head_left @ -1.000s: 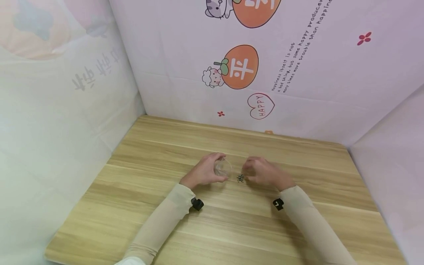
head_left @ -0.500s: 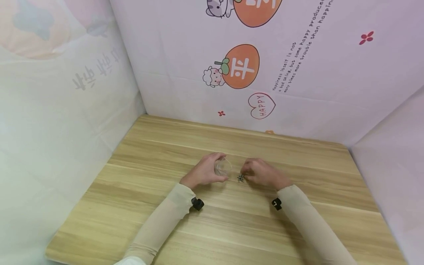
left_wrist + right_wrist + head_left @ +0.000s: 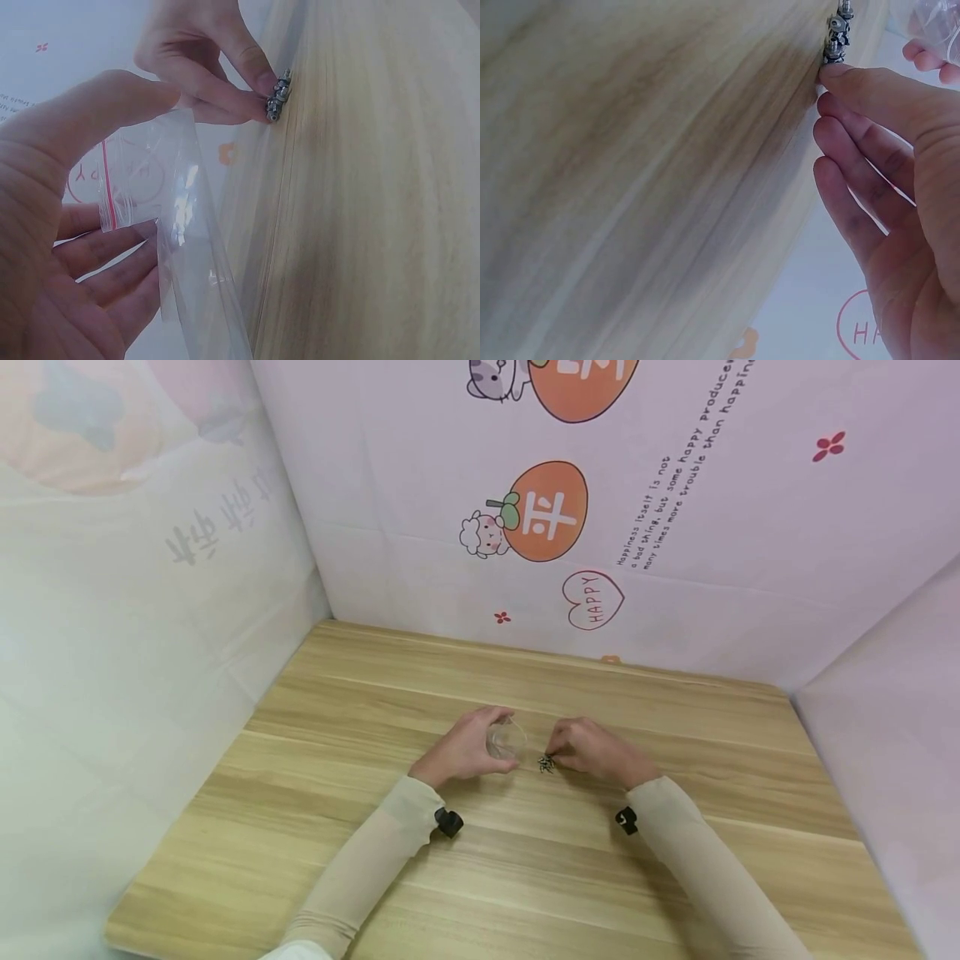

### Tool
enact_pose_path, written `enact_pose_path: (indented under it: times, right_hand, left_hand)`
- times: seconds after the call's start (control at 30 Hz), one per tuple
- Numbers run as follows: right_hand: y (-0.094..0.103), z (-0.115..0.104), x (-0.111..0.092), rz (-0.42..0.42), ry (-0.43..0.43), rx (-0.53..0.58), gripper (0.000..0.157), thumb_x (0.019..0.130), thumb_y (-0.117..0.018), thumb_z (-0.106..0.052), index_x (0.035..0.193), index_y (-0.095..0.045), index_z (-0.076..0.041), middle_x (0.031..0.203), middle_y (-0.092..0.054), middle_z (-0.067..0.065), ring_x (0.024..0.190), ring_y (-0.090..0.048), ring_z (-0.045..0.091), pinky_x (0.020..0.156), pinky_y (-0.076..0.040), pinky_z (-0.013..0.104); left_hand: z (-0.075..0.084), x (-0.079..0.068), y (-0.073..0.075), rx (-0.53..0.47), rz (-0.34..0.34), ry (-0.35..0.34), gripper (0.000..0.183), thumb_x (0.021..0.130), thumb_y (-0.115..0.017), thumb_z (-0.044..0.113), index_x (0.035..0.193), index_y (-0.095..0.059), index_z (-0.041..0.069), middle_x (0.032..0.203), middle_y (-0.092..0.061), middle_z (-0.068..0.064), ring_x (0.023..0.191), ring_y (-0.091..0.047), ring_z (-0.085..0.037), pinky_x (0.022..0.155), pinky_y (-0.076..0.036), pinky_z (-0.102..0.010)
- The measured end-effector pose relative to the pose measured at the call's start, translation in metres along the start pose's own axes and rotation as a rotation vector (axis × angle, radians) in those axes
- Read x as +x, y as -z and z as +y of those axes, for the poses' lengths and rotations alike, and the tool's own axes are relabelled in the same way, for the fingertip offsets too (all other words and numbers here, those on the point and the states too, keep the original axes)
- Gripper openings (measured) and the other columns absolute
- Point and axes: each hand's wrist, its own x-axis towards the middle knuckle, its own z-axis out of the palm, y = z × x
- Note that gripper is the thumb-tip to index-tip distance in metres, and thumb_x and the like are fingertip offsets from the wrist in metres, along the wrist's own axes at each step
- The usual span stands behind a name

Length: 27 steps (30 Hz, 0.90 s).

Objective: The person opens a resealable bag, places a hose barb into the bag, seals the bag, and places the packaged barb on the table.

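My left hand [image 3: 468,747] holds a clear plastic zip bag [image 3: 187,217] between thumb and fingers, its mouth spread apart. A red line runs along the bag's seal in the left wrist view. Just right of the bag, a small heap of silvery metal screws [image 3: 546,764] lies on the wooden table [image 3: 480,860]. My right hand [image 3: 596,752] reaches down to the heap's right side, thumb and forefinger pinching at its edge. In the right wrist view the thumb [image 3: 855,82] covers the forefinger, and the other fingers are loosely bent.
White cloth walls with printed cartoons [image 3: 543,512] stand behind the table and along both sides. Black wrist cameras [image 3: 448,822] sit on both sleeves. The table's far edge [image 3: 675,672] runs behind the hands.
My right hand has moved slightly left and closed its fingertips in on the screw heap. The left hand and the zip bag have stayed nearly still.
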Motion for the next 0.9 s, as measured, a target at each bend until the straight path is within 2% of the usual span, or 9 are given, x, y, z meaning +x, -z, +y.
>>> enact_pose_path:
  times: [0.37, 0.6, 0.9]
  right_hand:
    - [0.000, -0.002, 0.000, 0.016, -0.017, -0.008, 0.009, 0.091, -0.082, -0.007, 0.097, -0.082, -0.014, 0.099, -0.075, -0.003, 0.092, -0.071, 0.010, 0.084, -0.062, 0.028]
    - [0.003, -0.005, 0.000, 0.014, -0.066, 0.012, 0.010, 0.089, -0.082, -0.006, 0.095, -0.080, -0.013, 0.097, -0.074, -0.004, 0.091, -0.069, 0.009, 0.085, -0.062, 0.029]
    - [0.014, -0.010, 0.000, 0.043, -0.083, 0.043, 0.013, 0.083, -0.080, -0.007, 0.088, -0.075, -0.017, 0.092, -0.071, -0.007, 0.083, -0.063, 0.003, 0.074, -0.059, 0.023]
  left_hand:
    - [0.001, 0.000, -0.002, 0.006, 0.002, -0.012, 0.082, 0.081, -0.092, 0.026, 0.149, -0.053, 0.001, 0.139, -0.067, -0.011, 0.125, -0.065, -0.027, 0.107, -0.056, -0.042]
    - [0.000, -0.001, -0.001, 0.010, 0.002, -0.018, 0.083, 0.081, -0.092, 0.027, 0.149, -0.053, 0.001, 0.139, -0.067, -0.011, 0.126, -0.064, -0.027, 0.108, -0.055, -0.041]
    - [0.000, -0.001, -0.001, 0.009, -0.007, -0.005, 0.084, 0.081, -0.092, 0.029, 0.150, -0.052, 0.001, 0.141, -0.066, -0.009, 0.129, -0.064, -0.026, 0.111, -0.054, -0.041]
